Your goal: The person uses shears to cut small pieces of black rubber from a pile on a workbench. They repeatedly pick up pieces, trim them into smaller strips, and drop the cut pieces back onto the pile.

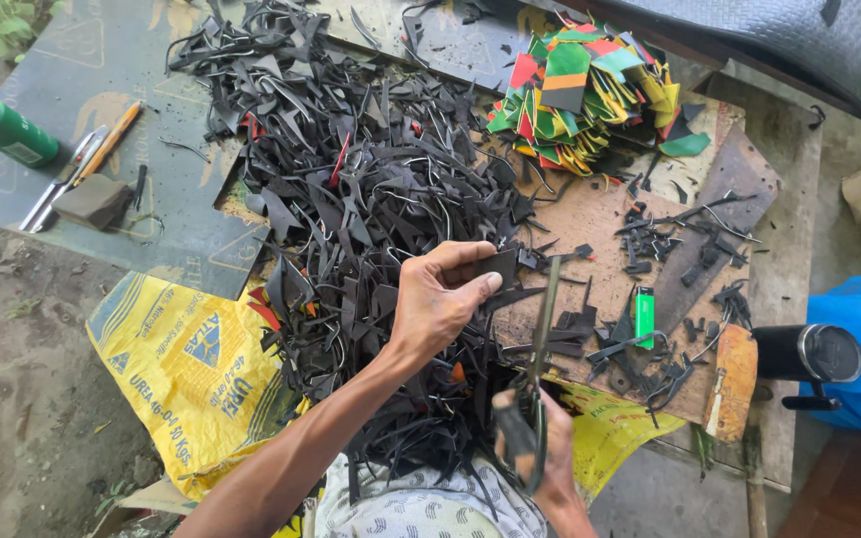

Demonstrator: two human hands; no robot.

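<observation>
A wooden board (590, 224) carries everything; a great heap of black rubber offcuts (351, 199) spreads over its left half, swept clear of the cutting spot. At the far edge sits a stack of red, green and yellow pieces (580, 95), kept apart from the waste. The left hand (440, 299) pinches a black rubber strip (495, 267) near the board's middle, thumb and fingers clamped on it, offering its edge to the scissors (540, 349). The right hand (540, 453), at the near edge, is closed round their handles. A green lighter (645, 317) lies just right
</observation>
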